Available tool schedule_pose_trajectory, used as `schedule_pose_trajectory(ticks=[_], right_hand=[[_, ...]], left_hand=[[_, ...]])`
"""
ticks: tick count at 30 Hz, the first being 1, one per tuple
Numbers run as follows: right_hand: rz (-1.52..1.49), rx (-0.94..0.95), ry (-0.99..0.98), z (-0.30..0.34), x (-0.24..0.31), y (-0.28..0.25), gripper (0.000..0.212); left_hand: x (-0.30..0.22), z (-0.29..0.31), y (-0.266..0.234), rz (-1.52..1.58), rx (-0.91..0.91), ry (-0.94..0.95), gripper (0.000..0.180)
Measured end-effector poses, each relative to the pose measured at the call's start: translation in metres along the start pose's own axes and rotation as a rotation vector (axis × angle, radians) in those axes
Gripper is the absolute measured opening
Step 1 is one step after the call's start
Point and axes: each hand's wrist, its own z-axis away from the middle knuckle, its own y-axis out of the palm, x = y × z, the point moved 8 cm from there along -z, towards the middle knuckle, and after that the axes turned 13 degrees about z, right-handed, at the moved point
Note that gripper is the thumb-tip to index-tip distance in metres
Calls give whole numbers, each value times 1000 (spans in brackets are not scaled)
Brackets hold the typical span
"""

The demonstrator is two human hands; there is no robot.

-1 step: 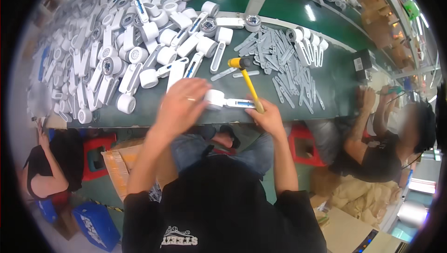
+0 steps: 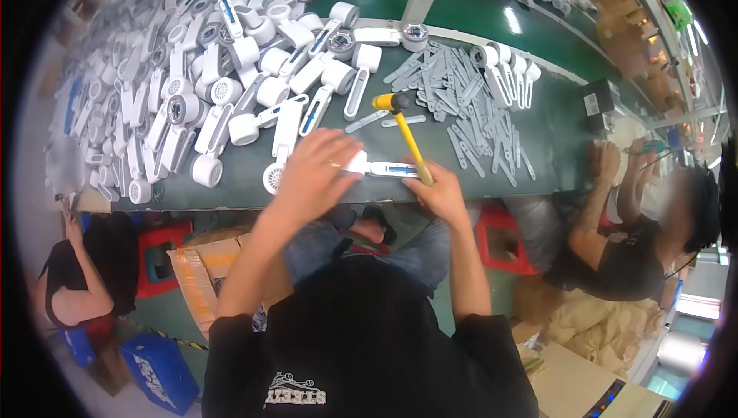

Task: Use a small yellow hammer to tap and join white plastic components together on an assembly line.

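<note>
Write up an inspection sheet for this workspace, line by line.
Surface: dark green tabletop, heavily loaded on its left.
Job's things: white device with a blue strip in its handle; hammer with a yellow handle, its head pointing away from the person.
Clutter: large heap of white devices; loose pile of grey strips.
Hands: left hand partly covers the device's round end; right hand grips the hammer, beside the device's handle.
Cables: thin dark line by the right-hand co-worker, possibly a cable.
Surroundings: red stools, open cardboard box, blue box.
</note>
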Motion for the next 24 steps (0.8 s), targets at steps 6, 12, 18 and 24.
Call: schedule_pose_trajectory(ticks=[6, 12, 18, 24], right_hand=[[8, -14, -36, 1, -6, 1, 44], [-32, -38, -93, -2, -11, 1, 40], [36, -14, -60, 0, -2, -2, 34], [37, -17, -68, -2, -4, -3, 34]], left_hand=[[1, -15, 84, -58, 202, 5, 45], [1, -20, 88, -78, 248, 45, 39], [3, -22, 85, -66, 229, 34, 38], [6, -26, 84, -22, 179, -52, 58]])
